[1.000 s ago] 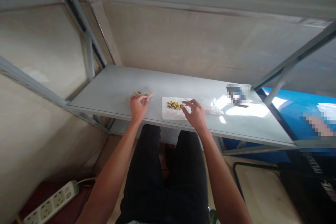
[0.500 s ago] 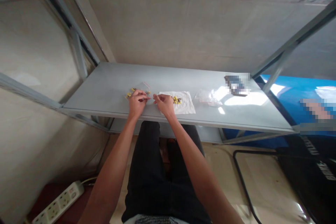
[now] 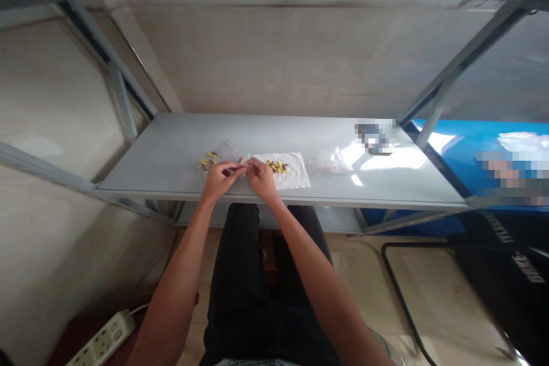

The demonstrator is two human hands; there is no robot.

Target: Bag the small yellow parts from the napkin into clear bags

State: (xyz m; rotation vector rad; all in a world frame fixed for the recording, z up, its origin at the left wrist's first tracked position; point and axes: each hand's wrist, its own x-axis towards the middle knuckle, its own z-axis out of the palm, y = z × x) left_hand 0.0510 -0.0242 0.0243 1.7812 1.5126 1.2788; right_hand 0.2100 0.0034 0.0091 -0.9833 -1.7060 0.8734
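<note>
My left hand (image 3: 219, 178) and my right hand (image 3: 259, 176) meet fingertip to fingertip just above the shelf's front part. Both are pinched; whatever small thing is between the fingertips is too small to name. Beyond the left hand lie small yellow and dark pieces (image 3: 209, 158) beside a clear zip bag (image 3: 229, 150). To the right of my right hand, a heap of similar yellow and dark pieces (image 3: 277, 166) rests on a white cloth-like sheet (image 3: 298, 174), which the hand partly covers.
Clear plastic bags (image 3: 332, 160) lie on the grey shelf (image 3: 171, 143) right of the sheet. A blurred dark object (image 3: 374, 138) sits farther back. Metal posts frame both sides. A power strip (image 3: 103, 337) is low left; a black chair-like frame (image 3: 388, 249) stands right.
My hands have come together, the right one moving left until the fingertips meet. More of the pieces on both sides now show. The camera view has shifted slightly.
</note>
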